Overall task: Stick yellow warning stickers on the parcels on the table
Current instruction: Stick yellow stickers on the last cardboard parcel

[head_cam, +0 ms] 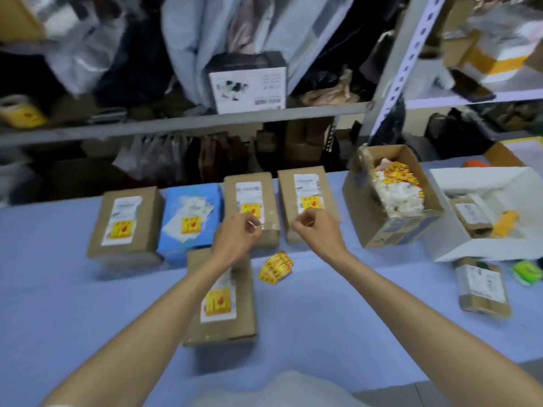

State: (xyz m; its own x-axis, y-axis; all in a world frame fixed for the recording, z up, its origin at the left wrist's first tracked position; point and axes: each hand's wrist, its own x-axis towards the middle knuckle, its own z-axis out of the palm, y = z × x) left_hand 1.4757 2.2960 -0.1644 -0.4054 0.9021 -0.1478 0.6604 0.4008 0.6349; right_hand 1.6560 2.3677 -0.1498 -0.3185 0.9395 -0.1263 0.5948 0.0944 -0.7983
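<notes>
Seemingly mid-peel, head view: left hand (238,235) and right hand (318,230) hung over the back-row parcels, fingers curled, tips pressed together. Too blurred to tell whether they pinched anything. Sticker strip (276,267) lay on table (88,304) beside near parcel (232,324). Five parcels labelled. Unlabelled parcel (482,289) far right was prob. next: needs a fresh sticker.

Bare table (73,304) left open at near left, far edge blocked by parcel row (188,207), right side crowded by open carton (367,212), white box (470,245)
</notes>
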